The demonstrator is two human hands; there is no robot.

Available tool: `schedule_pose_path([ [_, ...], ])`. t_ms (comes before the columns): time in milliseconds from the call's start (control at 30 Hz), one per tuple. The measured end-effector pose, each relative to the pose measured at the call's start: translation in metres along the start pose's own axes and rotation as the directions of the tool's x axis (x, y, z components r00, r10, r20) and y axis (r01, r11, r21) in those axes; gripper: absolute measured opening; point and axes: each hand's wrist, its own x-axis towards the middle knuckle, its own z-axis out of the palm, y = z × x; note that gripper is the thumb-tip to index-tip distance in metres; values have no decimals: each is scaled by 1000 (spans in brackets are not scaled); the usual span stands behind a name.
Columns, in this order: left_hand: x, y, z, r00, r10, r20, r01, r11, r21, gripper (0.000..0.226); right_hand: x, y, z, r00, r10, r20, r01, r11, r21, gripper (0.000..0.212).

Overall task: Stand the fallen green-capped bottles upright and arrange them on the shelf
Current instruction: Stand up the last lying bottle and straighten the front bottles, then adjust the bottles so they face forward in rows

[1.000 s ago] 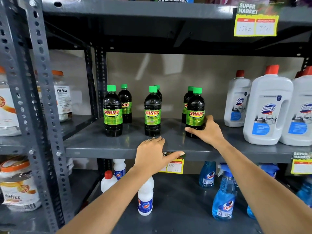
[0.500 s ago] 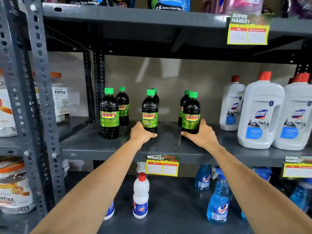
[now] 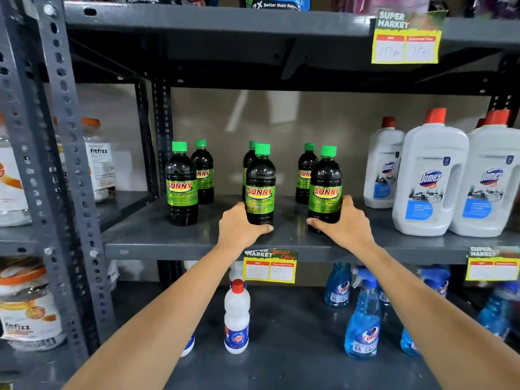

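While wrapped around the base of the middle front bottle [image 3: 260, 190], left hand [image 3: 241, 229] curls with thumb across the front, on the grey shelf [image 3: 168, 243]. Right of that bottle, right hand [image 3: 344, 223] cupped around the right front bottle [image 3: 325, 190], fingers closed on its lower half. Left of the middle front bottle, left front bottle [image 3: 182, 187] upright and untouched; behind these, three more green-capped bottles [image 3: 202, 173] upright.

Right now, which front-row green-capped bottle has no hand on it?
The front left bottle; the left hand grips the middle one, the right hand the right one.
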Motion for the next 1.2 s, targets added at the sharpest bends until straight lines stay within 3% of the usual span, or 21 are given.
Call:
schedule_pose_path([
  [367,-4,-2,0,1000,24,-12,-24,1000,-7,57,-12,-4,-1,998,15,-55,-15,1000,11,76],
  [667,-4,-4,1,1000,3,-3,-3,1000,-27,57,-16,-6,-3,999,33,-23,-31,996,87,78],
  [733,-4,-5,0,1000,2,3,-2,999,-46,63,-18,-8,-4,999,44,-31,-40,991,126,81],
  [833,-6,-11,-11,1000,-1,21,3,996,-93,90,-25,-14,-7,990,99,-103,-68,960,273,88],
  [900,-13,-25,-25,1000,16,-5,-16,999,-43,95,-36,-23,-4,971,122,-205,-33,920,392,78],
  [1033,-35,-76,-65,960,164,-229,-99,957,271,68,-64,-54,12,910,35,-413,166,882,440,41],
  [1133,-34,-119,-106,944,213,-250,-92,902,421,85,-78,-97,32,894,-54,-446,290,827,481,17],
  [1200,-25,-136,-129,979,134,-156,-40,868,495,104,-85,-126,48,892,-123,-434,352,793,498,5],
])
